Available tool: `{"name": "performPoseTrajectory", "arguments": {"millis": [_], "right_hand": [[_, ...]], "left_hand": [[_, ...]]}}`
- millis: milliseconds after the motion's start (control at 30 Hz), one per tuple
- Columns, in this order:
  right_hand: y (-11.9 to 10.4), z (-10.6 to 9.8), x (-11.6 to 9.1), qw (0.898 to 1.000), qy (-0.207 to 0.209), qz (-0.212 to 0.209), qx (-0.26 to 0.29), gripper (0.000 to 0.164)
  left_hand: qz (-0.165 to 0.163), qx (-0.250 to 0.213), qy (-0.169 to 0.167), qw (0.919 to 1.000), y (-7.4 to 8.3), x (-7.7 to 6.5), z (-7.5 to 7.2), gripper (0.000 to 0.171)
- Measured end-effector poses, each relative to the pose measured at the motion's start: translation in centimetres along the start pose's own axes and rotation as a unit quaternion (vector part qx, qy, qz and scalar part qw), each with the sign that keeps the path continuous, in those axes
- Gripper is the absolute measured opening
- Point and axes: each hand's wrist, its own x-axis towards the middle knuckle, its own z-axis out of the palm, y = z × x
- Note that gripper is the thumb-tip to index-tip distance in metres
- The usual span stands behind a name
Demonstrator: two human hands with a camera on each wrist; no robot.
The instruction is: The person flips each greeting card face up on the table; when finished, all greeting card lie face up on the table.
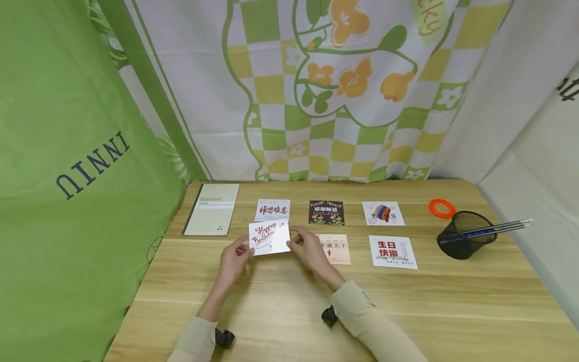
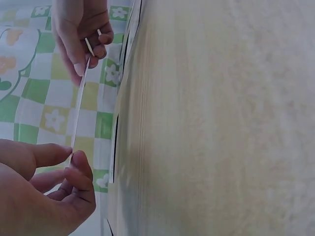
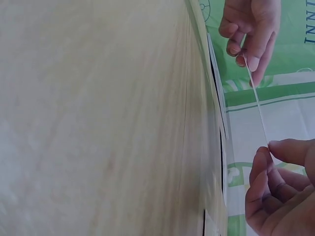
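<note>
A white card (image 1: 270, 238) with red "Happy Birthday" lettering is held up above the table by both hands. My left hand (image 1: 234, 260) pinches its left edge between thumb and fingers. On the opposite edge, my right hand (image 1: 309, 250) pinches it the same way. Both wrist views show the card edge-on, as a thin white strip (image 2: 80, 105) stretched between the two hands. Behind it lies a white card with red Chinese characters (image 1: 273, 208), its lower part covered. A pink card (image 1: 336, 250) is partly hidden by my right hand.
Further right lie a dark card with flowers (image 1: 326, 213), a white card with a colourful drawing (image 1: 383, 213) and a red-lettered card (image 1: 393, 252). A Gambit notebook (image 1: 211, 209) sits at the left. An orange ring (image 1: 442, 208) and black mesh pen holder (image 1: 461, 236) stand right.
</note>
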Motion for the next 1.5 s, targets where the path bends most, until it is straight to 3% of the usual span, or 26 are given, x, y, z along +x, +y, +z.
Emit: {"name": "performPoseTrajectory", "arguments": {"millis": [267,533,767,933,1000,1133,1233,1500], "right_hand": [[0.4,0.2,0.3,0.998,-0.043,0.042,0.003,0.054],[0.2,0.2,0.9,0.993,-0.089,0.073,-0.007,0.052],[0.2,0.2,1.1,0.990,-0.101,0.093,-0.006,0.048],[0.1,0.3,0.9,0.988,-0.120,0.101,0.003,0.014],[0.0,0.4,0.9,0.988,-0.124,0.093,-0.003,0.011],[0.0,0.5,0.9,0.988,-0.124,0.091,-0.015,0.016],[0.0,0.5,0.8,0.987,-0.125,0.096,-0.024,0.031],[0.2,0.7,0.6,0.988,-0.123,0.092,-0.035,0.044]], "left_hand": [[-0.021,-0.031,-0.033,0.9987,-0.6,1.2,-0.2,0.048],[-0.046,-0.032,-0.041,0.9976,-0.9,2.5,0.0,0.035],[-0.070,-0.005,-0.065,0.9954,-0.9,2.4,-0.2,0.033],[-0.089,0.007,-0.096,0.9914,-0.8,2.3,-0.3,0.035],[-0.086,0.012,-0.101,0.9910,-0.9,2.4,-0.3,0.036],[-0.068,0.042,-0.099,0.9919,-0.8,2.5,-0.3,0.036],[-0.053,0.074,-0.098,0.9910,-0.6,2.4,-0.2,0.036],[-0.033,0.168,-0.105,0.9795,0.4,2.0,-0.1,0.037]]}}
